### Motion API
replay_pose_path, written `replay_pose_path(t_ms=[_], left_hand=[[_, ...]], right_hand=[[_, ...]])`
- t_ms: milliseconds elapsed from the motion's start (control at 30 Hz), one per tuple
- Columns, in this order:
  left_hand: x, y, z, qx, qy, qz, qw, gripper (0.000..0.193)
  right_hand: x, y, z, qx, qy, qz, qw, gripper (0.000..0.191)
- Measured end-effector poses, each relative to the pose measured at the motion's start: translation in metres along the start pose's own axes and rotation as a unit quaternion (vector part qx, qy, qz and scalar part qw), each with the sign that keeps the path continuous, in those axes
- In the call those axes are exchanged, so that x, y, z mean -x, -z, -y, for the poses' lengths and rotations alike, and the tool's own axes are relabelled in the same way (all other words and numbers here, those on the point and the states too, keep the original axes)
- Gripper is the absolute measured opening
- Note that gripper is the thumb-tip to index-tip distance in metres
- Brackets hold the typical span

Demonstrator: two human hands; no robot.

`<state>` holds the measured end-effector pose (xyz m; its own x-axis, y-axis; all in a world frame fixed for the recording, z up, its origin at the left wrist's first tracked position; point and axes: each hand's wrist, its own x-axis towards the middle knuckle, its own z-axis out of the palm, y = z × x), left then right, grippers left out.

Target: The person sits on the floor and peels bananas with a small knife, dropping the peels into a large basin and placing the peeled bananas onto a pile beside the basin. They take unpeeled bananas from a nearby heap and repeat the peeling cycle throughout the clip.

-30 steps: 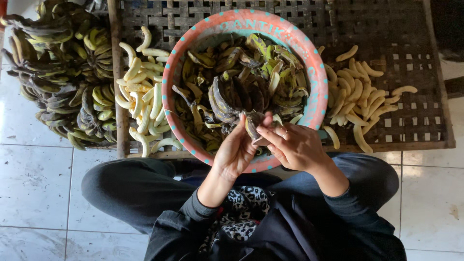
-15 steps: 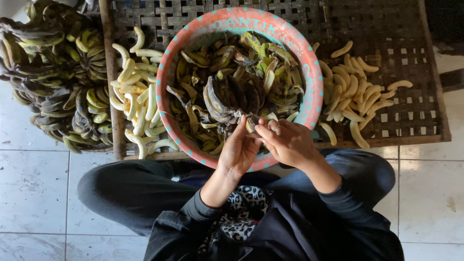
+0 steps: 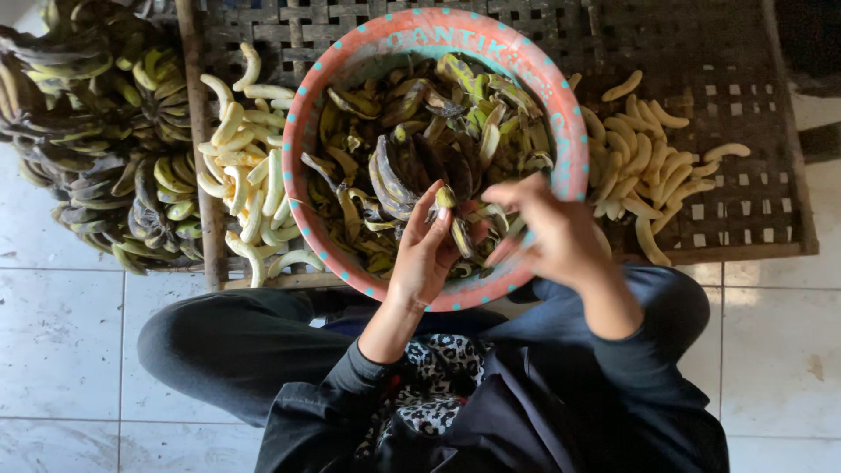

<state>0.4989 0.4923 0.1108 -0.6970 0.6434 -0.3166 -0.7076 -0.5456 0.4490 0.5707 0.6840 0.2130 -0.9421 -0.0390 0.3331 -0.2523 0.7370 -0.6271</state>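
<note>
Over the bowl (image 3: 307, 131), right hand (image 3: 552, 232) pulled away — left hand (image 3: 429, 254) keeps banana (image 3: 451, 215)

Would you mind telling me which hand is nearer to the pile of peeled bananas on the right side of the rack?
Right. The right hand sits just beside that peeled banana pile; the left hand, holding a banana, is farther, over the basin.

One basin (image 3: 307, 114); two peeled-banana piles (image 3: 245, 166); two hands (image 3: 425, 254)
</note>
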Motion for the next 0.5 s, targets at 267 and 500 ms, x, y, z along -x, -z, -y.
replay_pose_path(t_ms=[267,500], left_hand=[[-0.005,0.004,0.002,0.009,-0.041,0.004,0.999,0.057],[0.003,-0.011,0.005,-0.141,-0.029,0.059,0.988,0.065]], right_hand=[[0.000,-0.048,0.005,0.022,0.066,-0.053,0.996,0.026],[-0.004,-0.048,-0.031,0.018,-0.007,-0.215,0.976,0.010]])
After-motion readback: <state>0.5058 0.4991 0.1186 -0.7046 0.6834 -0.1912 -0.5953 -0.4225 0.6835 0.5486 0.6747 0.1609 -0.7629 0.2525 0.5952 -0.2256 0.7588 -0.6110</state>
